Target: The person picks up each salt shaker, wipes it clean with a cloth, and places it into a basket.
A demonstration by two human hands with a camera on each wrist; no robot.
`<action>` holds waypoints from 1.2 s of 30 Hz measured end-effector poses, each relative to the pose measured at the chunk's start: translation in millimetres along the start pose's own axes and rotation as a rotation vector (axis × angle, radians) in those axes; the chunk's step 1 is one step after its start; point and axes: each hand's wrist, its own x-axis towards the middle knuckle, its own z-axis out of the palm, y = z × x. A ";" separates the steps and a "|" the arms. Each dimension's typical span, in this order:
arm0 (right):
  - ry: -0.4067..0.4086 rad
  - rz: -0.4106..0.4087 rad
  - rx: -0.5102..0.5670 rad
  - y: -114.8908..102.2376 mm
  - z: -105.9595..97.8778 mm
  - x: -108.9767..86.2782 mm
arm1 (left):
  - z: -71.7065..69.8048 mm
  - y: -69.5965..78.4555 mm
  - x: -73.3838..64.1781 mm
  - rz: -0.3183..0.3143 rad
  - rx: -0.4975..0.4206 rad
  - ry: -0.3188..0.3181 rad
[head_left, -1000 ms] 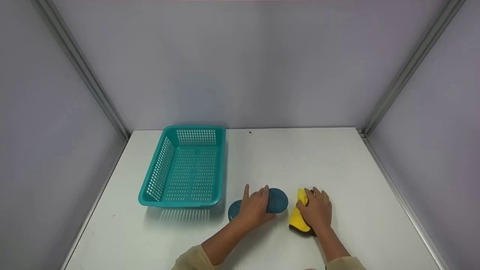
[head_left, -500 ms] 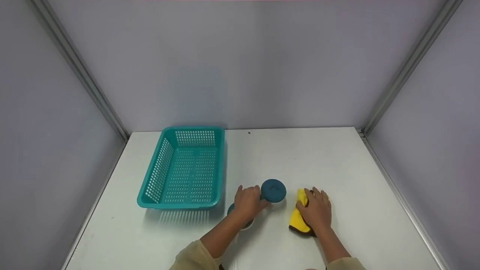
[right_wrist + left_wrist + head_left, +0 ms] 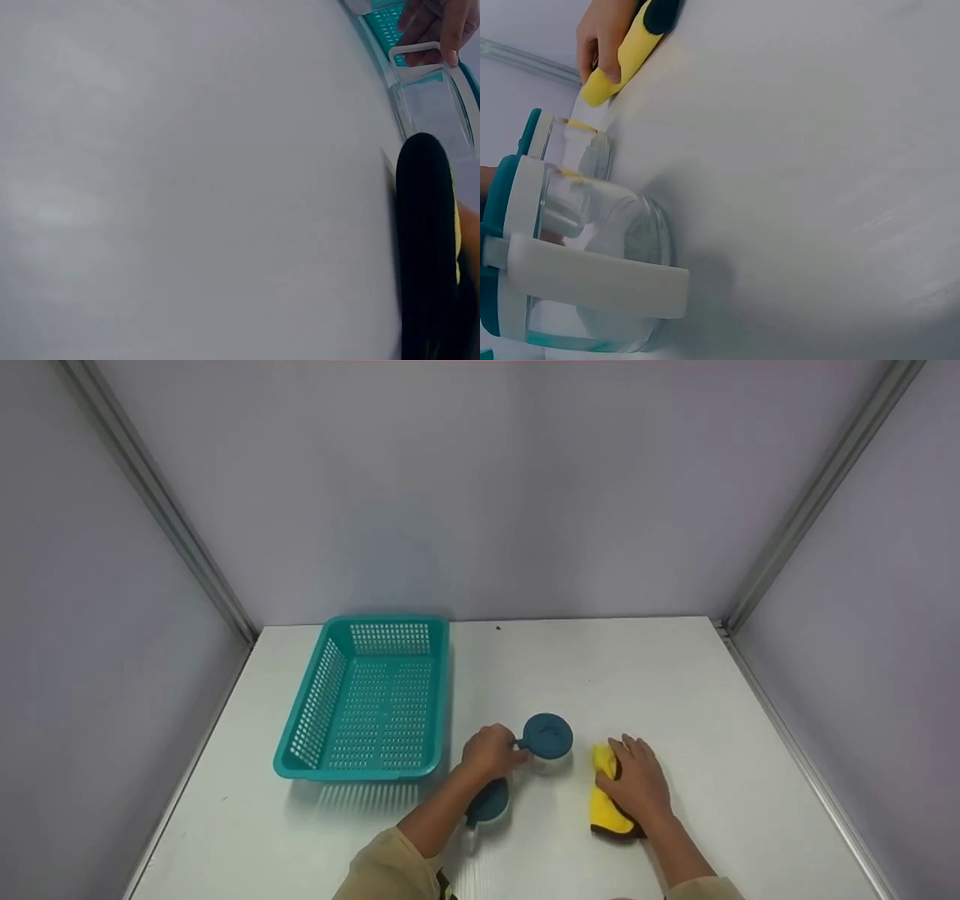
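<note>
My left hand [image 3: 493, 752] holds the white handle [image 3: 415, 51] of a clear glass jar with a round teal lid [image 3: 547, 735]. A second, similar jar [image 3: 600, 277] stands nearer the person, its teal lid [image 3: 489, 801] partly covered by the left forearm in the head view. To the right, my right hand [image 3: 637, 780] grips a folded yellow cloth [image 3: 607, 806] with a dark border on the table. Thumb and fingers lie on opposite sides of the cloth in the left wrist view. Its dark side [image 3: 424, 232] fills the right edge of the right wrist view.
A teal perforated plastic basket [image 3: 435, 720] stands on the white table [image 3: 637, 675], left of the jars. Grey-white panels [image 3: 480, 495] enclose the table at the back and both sides. A small dark speck lies near the back edge.
The left hand's fingers, earlier stretched across beside the lid, now curl at the handle, and that jar sits farther back. The right hand and cloth have shifted slightly right and nearer the person.
</note>
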 end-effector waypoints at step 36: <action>0.020 0.168 0.058 0.1 -12.5 -24.1 | -9.0 -15.7 30.2 -0.080 -0.250 -0.064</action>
